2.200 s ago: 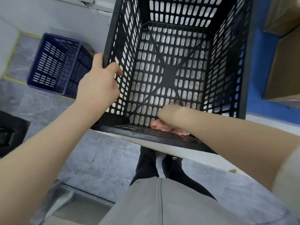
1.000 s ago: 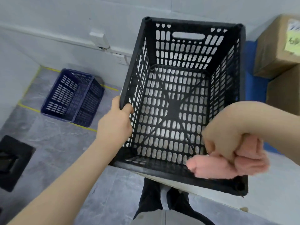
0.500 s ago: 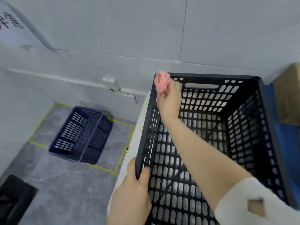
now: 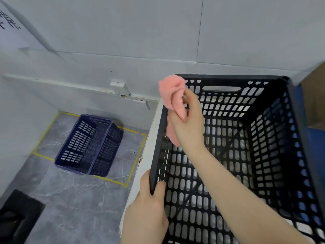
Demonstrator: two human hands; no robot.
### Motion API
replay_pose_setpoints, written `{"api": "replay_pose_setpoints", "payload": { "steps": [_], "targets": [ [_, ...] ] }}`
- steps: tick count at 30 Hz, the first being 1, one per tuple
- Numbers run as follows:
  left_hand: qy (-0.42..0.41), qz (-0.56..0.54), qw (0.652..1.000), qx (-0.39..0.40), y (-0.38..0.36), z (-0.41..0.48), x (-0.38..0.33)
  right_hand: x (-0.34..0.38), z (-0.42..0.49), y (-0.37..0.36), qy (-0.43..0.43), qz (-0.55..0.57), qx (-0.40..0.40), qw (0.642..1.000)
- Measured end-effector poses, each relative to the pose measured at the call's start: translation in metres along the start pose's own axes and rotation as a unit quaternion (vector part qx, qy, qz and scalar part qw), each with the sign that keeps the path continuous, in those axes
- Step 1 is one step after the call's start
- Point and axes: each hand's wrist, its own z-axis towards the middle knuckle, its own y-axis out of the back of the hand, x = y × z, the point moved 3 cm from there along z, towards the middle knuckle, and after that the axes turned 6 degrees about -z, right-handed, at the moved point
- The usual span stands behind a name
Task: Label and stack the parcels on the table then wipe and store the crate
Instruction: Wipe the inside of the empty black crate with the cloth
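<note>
A black perforated crate point(image 4: 274, 138) stands on the white table point(image 4: 149, 148), empty inside. My left hand point(image 4: 149, 208) grips the crate's left rim near its front end. My right hand point(image 4: 188, 120) holds a crumpled pink cloth point(image 4: 173, 95) against the same left rim, close to the far left corner. Part of the cloth hangs down along the inside of the left wall. A brown cardboard parcel point(image 4: 314, 95) shows at the right edge, mostly cut off.
A dark blue crate point(image 4: 89, 145) lies on the grey floor to the left, inside a rectangle of yellow tape. A black object point(image 4: 15, 215) sits at the lower left. A white wall with a cable duct runs behind the table.
My right hand rose out of the crate's bottom with the pink cloth and went to the far left rim, then slid slightly nearer along it. My left hand stayed on the left rim.
</note>
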Motion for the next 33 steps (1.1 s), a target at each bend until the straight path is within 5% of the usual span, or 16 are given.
{"api": "replay_pose_setpoints", "payload": {
  "steps": [3,7,10,13,15,19,22,26,29,31,33],
  "targets": [
    [0.001,-0.006,1.0,-0.001,-0.002,0.0,0.002,-0.003,-0.023,-0.006,0.086,-0.057,-0.041,0.994],
    [0.021,-0.019,0.999,0.018,0.0,-0.002,0.0,-0.045,-0.036,-0.011,-0.005,-0.07,-0.008,0.998],
    [0.053,-0.009,0.998,0.031,0.0,-0.005,0.002,-0.087,-0.043,-0.008,-0.174,-0.206,0.146,0.952],
    [0.066,0.017,0.997,0.045,0.002,-0.004,0.001,-0.091,-0.043,-0.001,-0.231,-0.298,0.27,0.886],
    [0.068,0.022,0.996,0.05,0.004,-0.003,-0.001,-0.066,-0.034,0.008,-0.224,-0.212,0.217,0.926],
    [0.062,0.015,0.997,0.05,0.003,-0.004,0.0,0.001,-0.031,0.028,-0.07,0.004,0.051,0.996],
    [0.062,0.016,0.997,0.048,0.004,-0.004,0.0,-0.011,-0.051,0.02,-0.078,-0.022,0.041,0.996],
    [0.059,0.01,0.997,0.046,0.004,-0.005,0.0,-0.076,-0.088,-0.003,-0.258,-0.105,0.183,0.943],
    [0.065,0.008,0.997,0.051,0.004,-0.004,0.0,-0.098,-0.092,0.001,-0.258,-0.229,0.238,0.908],
    [0.065,0.008,0.996,0.052,0.004,-0.005,-0.001,-0.093,-0.089,0.01,-0.291,-0.182,0.208,0.916],
    [0.065,0.011,0.996,0.059,0.005,-0.006,-0.001,-0.07,-0.08,0.025,-0.307,-0.017,0.136,0.942]
  ]
}}
